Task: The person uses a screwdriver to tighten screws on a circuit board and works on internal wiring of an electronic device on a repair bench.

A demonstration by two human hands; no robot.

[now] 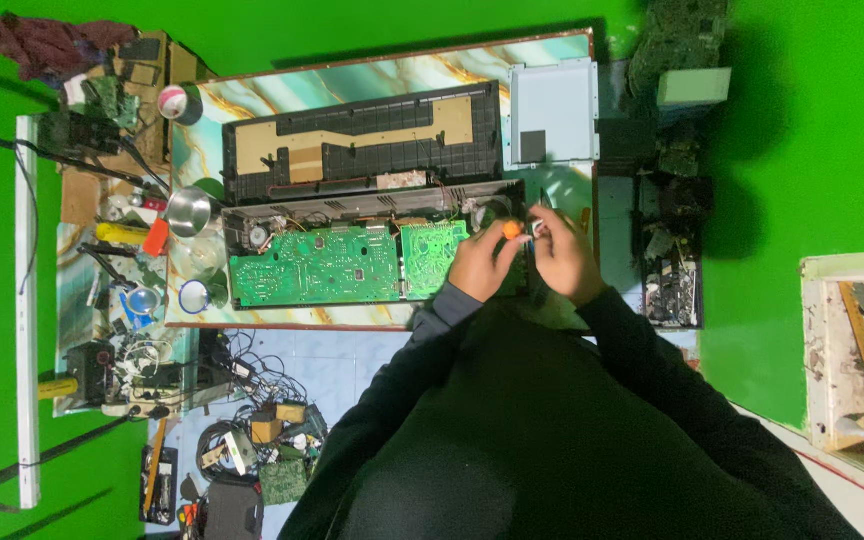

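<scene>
My left hand (479, 262) has its fingers closed on one orange-handled screwdriver (511, 230), my right hand (564, 255) pinches one small white part (536, 228), beside two green circuit boards (314, 266) on the marbled tabletop (252, 95).

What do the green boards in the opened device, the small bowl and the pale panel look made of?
Green boards: likely fibreglass circuit laminate, matte green with tiny components. Small bowl: probably polished metal, given its bright reflections. Pale panel: seemingly painted sheet metal, flat with folded edges.

The person wears a dark, near-black long-sleeved top, its sleeves reaching to the wrists of both bare hands.
</scene>
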